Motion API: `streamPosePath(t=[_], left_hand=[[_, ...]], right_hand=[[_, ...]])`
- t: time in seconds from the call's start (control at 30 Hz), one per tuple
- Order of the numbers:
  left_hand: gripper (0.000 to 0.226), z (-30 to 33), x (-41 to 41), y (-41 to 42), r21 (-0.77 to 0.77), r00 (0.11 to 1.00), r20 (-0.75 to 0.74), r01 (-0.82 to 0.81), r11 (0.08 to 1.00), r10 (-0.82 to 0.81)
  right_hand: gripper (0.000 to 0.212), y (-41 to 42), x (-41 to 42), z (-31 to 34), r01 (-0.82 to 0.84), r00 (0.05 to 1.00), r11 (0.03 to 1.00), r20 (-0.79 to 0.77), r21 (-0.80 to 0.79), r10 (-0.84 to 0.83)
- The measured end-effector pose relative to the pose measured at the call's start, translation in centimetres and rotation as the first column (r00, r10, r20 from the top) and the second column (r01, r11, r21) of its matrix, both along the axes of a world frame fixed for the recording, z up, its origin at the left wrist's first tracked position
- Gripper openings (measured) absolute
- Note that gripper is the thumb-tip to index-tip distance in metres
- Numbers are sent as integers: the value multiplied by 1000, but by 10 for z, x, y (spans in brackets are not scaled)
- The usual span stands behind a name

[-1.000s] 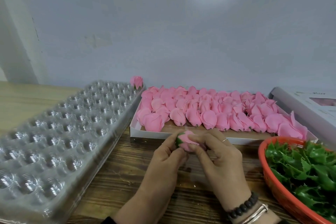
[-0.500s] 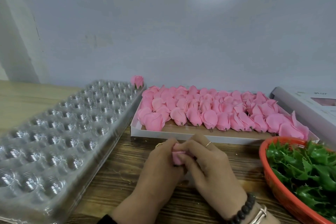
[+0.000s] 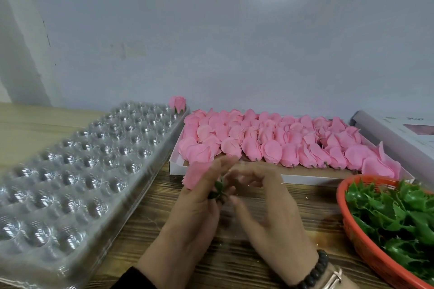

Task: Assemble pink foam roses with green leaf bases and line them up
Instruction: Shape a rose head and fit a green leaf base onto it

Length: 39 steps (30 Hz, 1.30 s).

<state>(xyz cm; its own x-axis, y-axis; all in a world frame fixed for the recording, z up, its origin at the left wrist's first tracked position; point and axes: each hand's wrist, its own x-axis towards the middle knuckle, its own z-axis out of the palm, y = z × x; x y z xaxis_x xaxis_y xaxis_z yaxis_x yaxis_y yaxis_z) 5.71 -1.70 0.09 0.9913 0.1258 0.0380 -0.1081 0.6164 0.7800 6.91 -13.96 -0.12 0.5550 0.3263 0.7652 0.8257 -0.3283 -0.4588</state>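
Note:
My left hand (image 3: 197,204) holds a pink foam rose (image 3: 196,173) with a green leaf base (image 3: 218,189) showing between the fingers. My right hand (image 3: 263,209) is blurred just right of it, fingers loosely bent, holding nothing I can see. One finished rose (image 3: 177,103) stands at the far right corner of the clear plastic cell tray (image 3: 77,169). Several loose pink roses (image 3: 270,145) lie in a flat white box (image 3: 175,168). Green leaf bases (image 3: 394,216) fill an orange basket (image 3: 347,225).
The wooden table (image 3: 145,225) carries everything. A grey box (image 3: 397,136) lies at the far right behind the basket. A plain wall stands close behind the table.
The hands have parted. The left hand has swung the rose to the left and turned its green base toward me. The right hand has let go and drawn slightly right.

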Motion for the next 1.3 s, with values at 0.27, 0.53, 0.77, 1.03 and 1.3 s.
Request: streamPosePath(t=[0.27,0.53,0.77,1.03,1.3], left_hand=[[70,2,-7,-17,-195,988,-93,105,975,-125],[87,1,-3,-7,-242,982,-72,155,958,-177],[55,2,-4,-11,-160,993,-54,94,983,-104],[52,1,-4,-11,-280,967,-113,191,941,-230],[37,-1,-1,-13,-169,986,-155,37,985,-64]], right_hand=[[25,10,-2,-3,46,995,996,-89,-71,-53],[20,8,1,-3,-96,829,968,-520,233,208],[40,8,3,-9,-60,897,995,-433,77,88],[19,6,1,-4,-103,808,963,-544,250,228],[30,10,0,-9,-45,891,996,-447,78,75]])
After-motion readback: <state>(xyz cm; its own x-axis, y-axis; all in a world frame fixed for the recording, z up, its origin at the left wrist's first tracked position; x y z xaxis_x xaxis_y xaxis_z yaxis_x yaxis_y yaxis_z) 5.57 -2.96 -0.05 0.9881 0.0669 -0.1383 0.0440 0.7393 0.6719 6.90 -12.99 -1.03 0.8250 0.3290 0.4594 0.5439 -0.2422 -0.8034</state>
